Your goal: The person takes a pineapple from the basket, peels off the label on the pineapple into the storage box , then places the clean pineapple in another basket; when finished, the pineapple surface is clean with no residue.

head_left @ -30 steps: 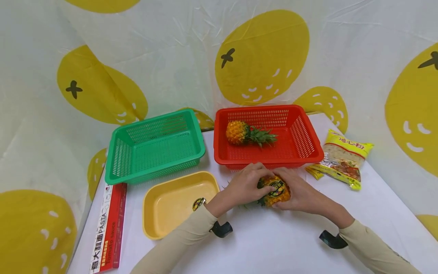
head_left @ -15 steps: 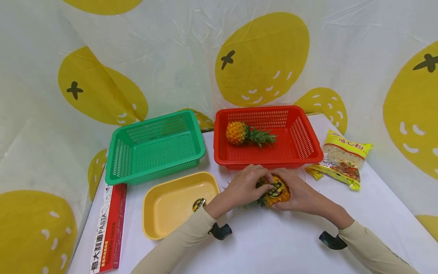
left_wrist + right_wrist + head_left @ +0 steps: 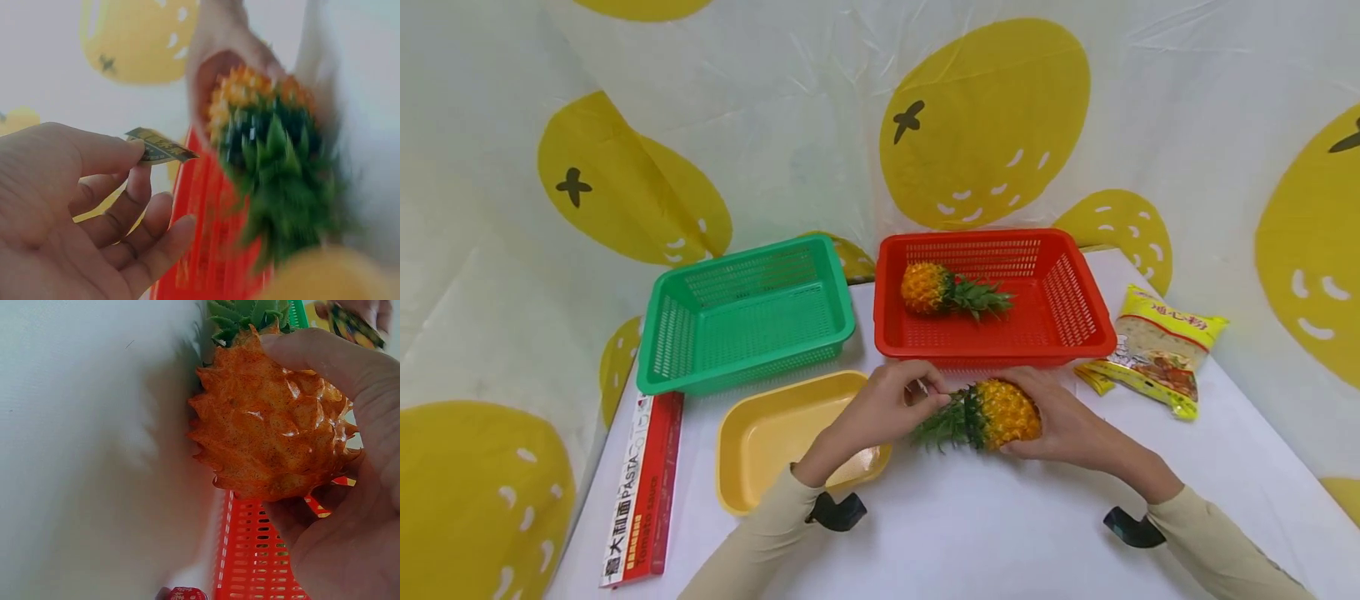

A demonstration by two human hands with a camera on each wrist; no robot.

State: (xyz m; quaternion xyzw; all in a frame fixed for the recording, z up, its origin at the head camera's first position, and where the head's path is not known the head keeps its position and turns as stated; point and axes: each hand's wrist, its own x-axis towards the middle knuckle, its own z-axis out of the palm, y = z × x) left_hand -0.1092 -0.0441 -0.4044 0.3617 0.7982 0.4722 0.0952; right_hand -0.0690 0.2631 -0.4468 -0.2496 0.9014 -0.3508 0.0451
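My right hand [image 3: 1060, 421] grips the body of a small pineapple [image 3: 1009, 412] lying on its side, its leaves pointing left. Orange, spiky skin fills much of the right wrist view, with the thumb over the top by the crown. Between thumb and forefinger my left hand [image 3: 891, 404] pinches a dark sticker [image 3: 161, 149] with yellowish print, just off the pineapple's leafy end. The left hand's other fingers are loosely bent below. Another pineapple [image 3: 925, 288] lies in the red basket [image 3: 992, 354] behind the hands.
A green basket [image 3: 752, 371] stands at back left, with a yellow tray [image 3: 730, 450] in front of it, partly behind the left forearm. A red pasta box [image 3: 651, 492] lies far left. At right are a bag of macaroni [image 3: 1165, 350] and a small yellow packet [image 3: 1095, 379].
The sticker has come off the pineapple's side, and my left hand has moved left with it, uncovering the leaves. My right hand keeps its hold on the pineapple.
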